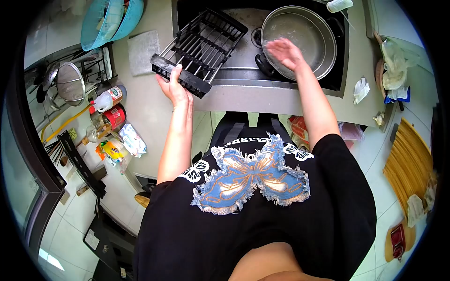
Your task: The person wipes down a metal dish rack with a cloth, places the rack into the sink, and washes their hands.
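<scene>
My left hand (175, 88) grips the near end of a black dish rack (201, 49) with metal rods, thumb over its end panel. The rack is tilted and held over the left part of the dark sink (225, 77). In the sink's right part stands a large two-handled metal pot (311, 56) with what looks like water in it. My right hand (285, 53) is above the pot's left side, fingers stretched out and holding nothing. One black pot handle (265, 65) shows just below that hand.
A grey cloth (143, 53) lies on the counter left of the sink. Blue baskets (110, 23) stand at the back left. Bottles (108, 99), a red can (115, 117) and a strainer (71, 84) are further left. A crumpled tissue (361, 90) lies on the right.
</scene>
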`<state>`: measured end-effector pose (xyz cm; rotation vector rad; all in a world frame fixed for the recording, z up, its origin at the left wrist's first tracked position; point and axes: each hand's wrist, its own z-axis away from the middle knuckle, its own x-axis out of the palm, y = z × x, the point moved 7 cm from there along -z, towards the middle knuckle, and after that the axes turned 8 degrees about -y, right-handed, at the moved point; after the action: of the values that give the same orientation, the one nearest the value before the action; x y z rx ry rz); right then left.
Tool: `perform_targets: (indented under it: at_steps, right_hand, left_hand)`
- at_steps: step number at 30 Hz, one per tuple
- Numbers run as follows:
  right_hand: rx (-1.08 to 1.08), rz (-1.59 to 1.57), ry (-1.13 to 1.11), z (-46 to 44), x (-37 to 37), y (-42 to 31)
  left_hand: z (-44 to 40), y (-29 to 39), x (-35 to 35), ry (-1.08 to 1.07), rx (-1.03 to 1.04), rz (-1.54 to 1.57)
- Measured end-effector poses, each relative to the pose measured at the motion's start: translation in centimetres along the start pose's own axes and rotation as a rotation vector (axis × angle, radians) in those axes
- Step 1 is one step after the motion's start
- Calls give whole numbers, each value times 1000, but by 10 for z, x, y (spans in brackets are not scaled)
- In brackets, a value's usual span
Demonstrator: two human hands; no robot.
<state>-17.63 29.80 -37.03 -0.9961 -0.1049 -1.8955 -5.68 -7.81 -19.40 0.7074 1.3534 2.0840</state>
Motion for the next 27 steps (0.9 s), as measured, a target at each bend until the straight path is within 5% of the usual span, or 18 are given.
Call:
perform_targets:
  at_steps: [3,6,8,10,13,15,17,20,22,27]
  right_hand:
    - [103,303,-404,25,115,12]
    - [54,396,-477,36,153,10]
    - [-151,688,-159,29,124,-19]
    - [-310,614,87,18,54,-45]
    - [-340,591,608,-12,-122,-58]
    - [-365,966,960,-20,-225,-69]
    - [-332,1125,1191,26,-186,-71]
    - [-366,157,843,-25,-232,-21]
    - [10,-238,332,-18,-139,1]
    - [83,242,-215,12,80,-15]
  left_hand:
    - [-11,-32,-14,7,-148,114]
    - [7,-47,2,53,-523,234]
    - [20,-51,6,131,-699,247]
    - [28,-54,10,135,-765,361]
    - [34,-59,13,126,-803,424]
    - [34,-55,21,105,-798,442]
    - [26,-59,27,26,-809,465]
    - [12,-60,41,-33,-846,503]
    - [11,-53,53,-11,-885,459]
    - [6,-71,73,-97,-993,482]
